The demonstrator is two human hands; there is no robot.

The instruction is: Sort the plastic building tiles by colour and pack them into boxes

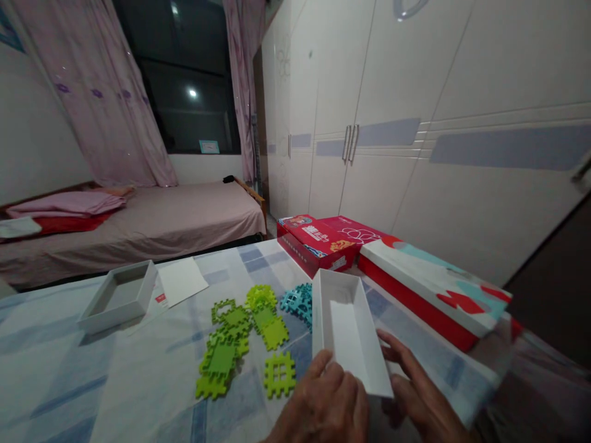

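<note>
My left hand (325,400) is closed on the near left edge of an open white box (355,326), with the fingers bent over its rim. On the box's other side, my right hand (415,387) has its fingertips against the right wall. The box's inside shows bare white. Left of it lie green interlocking plastic tiles (223,355), several of them overlapping, and a single green lattice tile (279,374) lies apart. A pile of blue interlocking pieces (299,301) is partly hidden behind the box's left wall.
A shallow white box tray (120,298) and a white sheet of paper (182,281) lie at the left on the checked cloth (152,381). Behind my hands stand a red box (318,243) and a long white-and-red box (434,289). Beyond are a bed (198,212) and wardrobe (369,123).
</note>
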